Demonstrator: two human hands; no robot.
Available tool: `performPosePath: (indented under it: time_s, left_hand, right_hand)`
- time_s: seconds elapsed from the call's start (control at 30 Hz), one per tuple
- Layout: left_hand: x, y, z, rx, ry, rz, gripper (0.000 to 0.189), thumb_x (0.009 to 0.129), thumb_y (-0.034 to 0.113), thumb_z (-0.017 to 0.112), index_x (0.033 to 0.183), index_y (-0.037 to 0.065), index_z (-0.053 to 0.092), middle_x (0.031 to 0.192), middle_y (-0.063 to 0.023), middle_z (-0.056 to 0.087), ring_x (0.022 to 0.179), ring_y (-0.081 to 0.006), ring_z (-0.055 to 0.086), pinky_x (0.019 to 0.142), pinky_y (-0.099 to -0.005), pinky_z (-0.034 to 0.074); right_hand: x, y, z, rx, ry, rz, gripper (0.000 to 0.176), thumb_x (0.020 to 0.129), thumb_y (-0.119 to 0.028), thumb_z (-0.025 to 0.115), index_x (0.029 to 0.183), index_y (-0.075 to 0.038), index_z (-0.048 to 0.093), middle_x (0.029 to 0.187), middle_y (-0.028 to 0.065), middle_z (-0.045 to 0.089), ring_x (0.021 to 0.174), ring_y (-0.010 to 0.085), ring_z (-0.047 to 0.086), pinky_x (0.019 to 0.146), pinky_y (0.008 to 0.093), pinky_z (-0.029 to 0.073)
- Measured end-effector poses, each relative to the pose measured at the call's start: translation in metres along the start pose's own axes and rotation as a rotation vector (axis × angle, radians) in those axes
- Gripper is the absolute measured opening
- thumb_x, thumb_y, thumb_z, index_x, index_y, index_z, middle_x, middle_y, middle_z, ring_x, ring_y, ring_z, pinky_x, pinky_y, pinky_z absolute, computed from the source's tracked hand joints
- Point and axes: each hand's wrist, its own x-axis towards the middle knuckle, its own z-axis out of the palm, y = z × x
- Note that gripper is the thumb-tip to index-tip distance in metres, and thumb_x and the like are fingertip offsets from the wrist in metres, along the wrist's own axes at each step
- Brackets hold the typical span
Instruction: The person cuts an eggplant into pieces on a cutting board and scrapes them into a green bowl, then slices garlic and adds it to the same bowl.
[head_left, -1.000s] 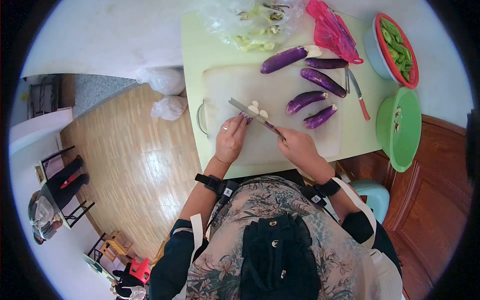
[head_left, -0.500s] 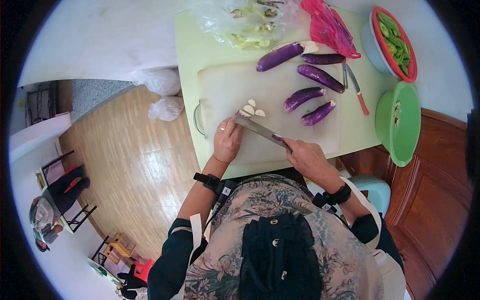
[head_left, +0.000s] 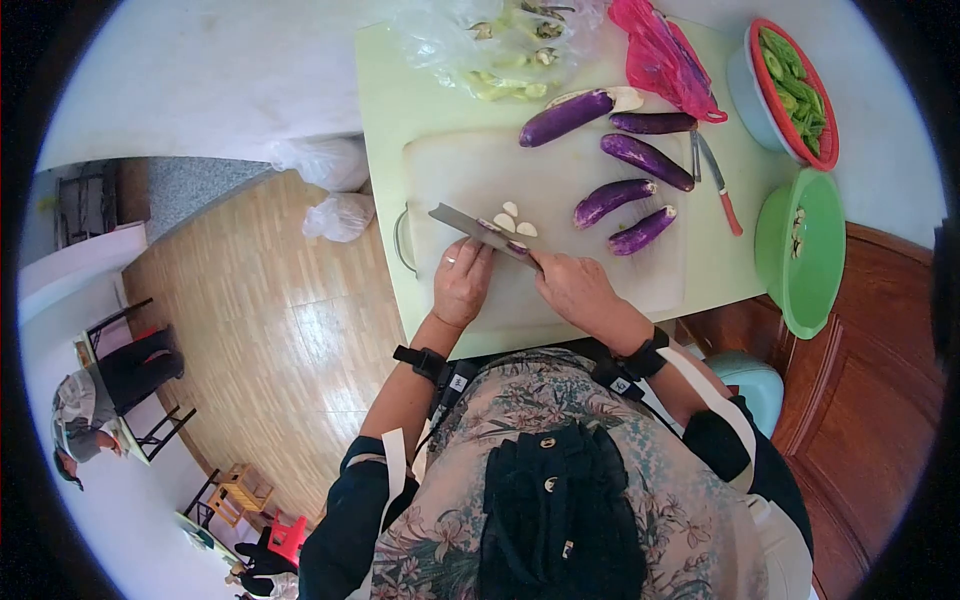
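My right hand (head_left: pixel 578 288) grips the handle of a kitchen knife (head_left: pixel 462 225), its blade slanting up to the left across the white cutting board (head_left: pixel 560 285). Close against the blade's near side, my left hand (head_left: pixel 463 280) has its fingers pressed together on an eggplant piece, mostly hidden by the blade and fingers. A purple-skinned bit (head_left: pixel 517 247) clings to the blade near the handle. Just beyond it lie several pale cut eggplant pieces (head_left: pixel 505 222). Whole purple eggplants, among them one at the board's right (head_left: pixel 642 231) and a larger one (head_left: pixel 566 118), lie farther back.
A red-handled knife (head_left: pixel 733 218) lies beside a metal peeler (head_left: pixel 695 155). At the right are a green basin (head_left: pixel 815 290) holding pieces and a red basket (head_left: pixel 833 150) of green vegetables. Plastic bags, one clear (head_left: pixel 440 50) and one pink (head_left: pixel 650 60), occupy the back. A person (head_left: pixel 90 410) is at far left.
The knife has slid up and to the left, its tip now past my left fingers. My right hand has moved left with it, closer to my left hand, which stays nearly in place.
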Motion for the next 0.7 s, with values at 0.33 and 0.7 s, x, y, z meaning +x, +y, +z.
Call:
performPosePath:
  time_s: [0.33,0.7]
  left_hand:
    - [0.000,0.001,0.001,-0.053,0.058,-0.025,0.028,0.069,-0.002,0.068,0.096,-0.002,0.063,0.098,-0.0130,0.058,0.087,-0.0301,0.057,0.074,-0.0371,0.050]
    - [0.002,0.001,-0.004,-0.055,0.002,-0.024,0.027,0.068,-0.003,0.067,0.095,-0.003,0.064,0.099,-0.0124,0.058,0.088,-0.0281,0.058,0.075,-0.0354,0.051]
  right_hand:
    - [-0.033,-0.003,-0.034,0.096,0.019,0.063,0.026,0.084,-0.016,0.054,0.105,-0.002,0.060,0.082,0.0192,0.063,0.074,0.0365,0.061,0.067,0.0453,0.047]
    - [-0.065,0.010,-0.025,-0.005,-0.045,0.026,0.028,0.084,-0.016,0.055,0.109,-0.003,0.054,0.077,0.0187,0.062,0.068,0.0366,0.063,0.062,0.0472,0.050]
